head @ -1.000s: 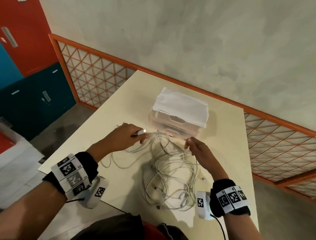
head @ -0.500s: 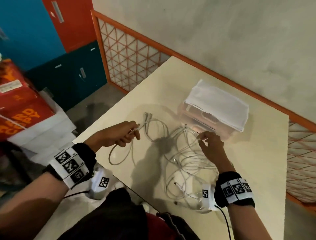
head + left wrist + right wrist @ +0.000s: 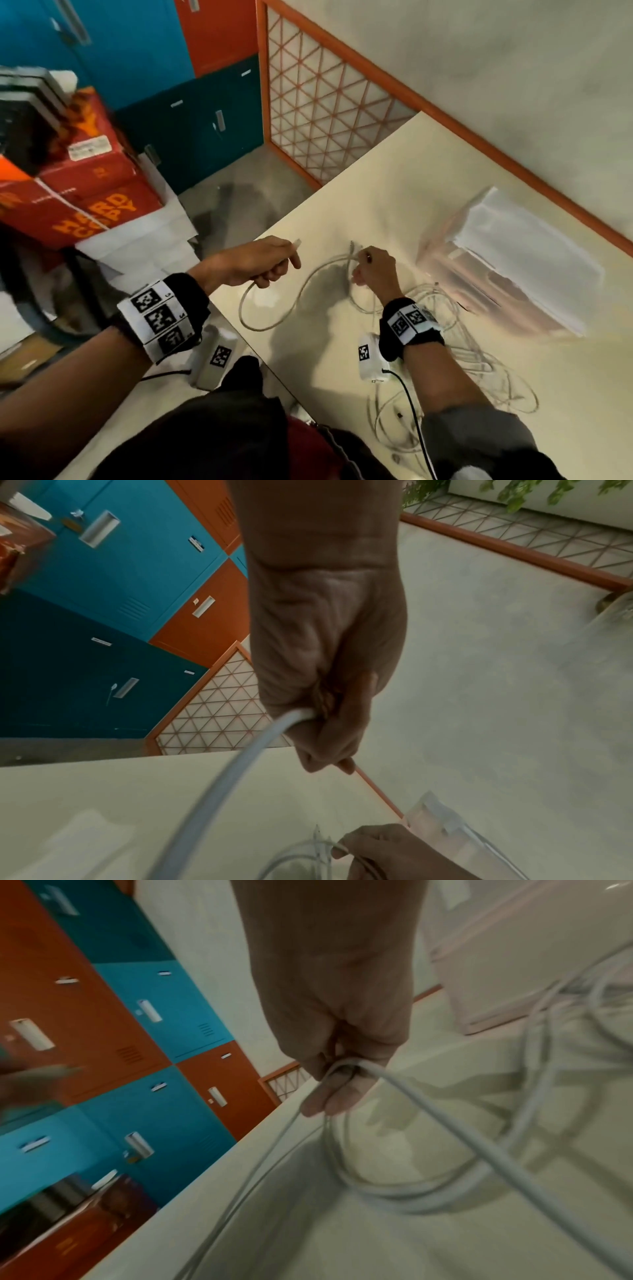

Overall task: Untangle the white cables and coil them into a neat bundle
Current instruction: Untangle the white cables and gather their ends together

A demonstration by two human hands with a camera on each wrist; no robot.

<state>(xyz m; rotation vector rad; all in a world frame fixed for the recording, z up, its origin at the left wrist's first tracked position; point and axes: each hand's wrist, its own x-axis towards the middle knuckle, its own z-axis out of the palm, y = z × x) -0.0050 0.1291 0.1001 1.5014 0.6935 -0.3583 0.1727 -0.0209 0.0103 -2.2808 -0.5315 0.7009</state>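
White cables [image 3: 455, 346] lie tangled on the tabletop [image 3: 376, 192], spreading from its middle toward the near edge, beside a clear box [image 3: 507, 270] at the far side. Left hand [image 3: 257, 262], over the left edge, has its fingers [image 3: 322, 739] curled round 1 cable, whose plug [image 3: 297, 243] pokes out past the fist toward the wall. From the fist that cable droops in a loop [image 3: 263, 308] along the tabletop and rises to the right hand [image 3: 375, 270]. Right fingers [image 3: 329, 1096] pinch several strands, 1 end [image 3: 352, 246] pointing up. Lockers [image 3: 191, 113] stand beyond the left edge.
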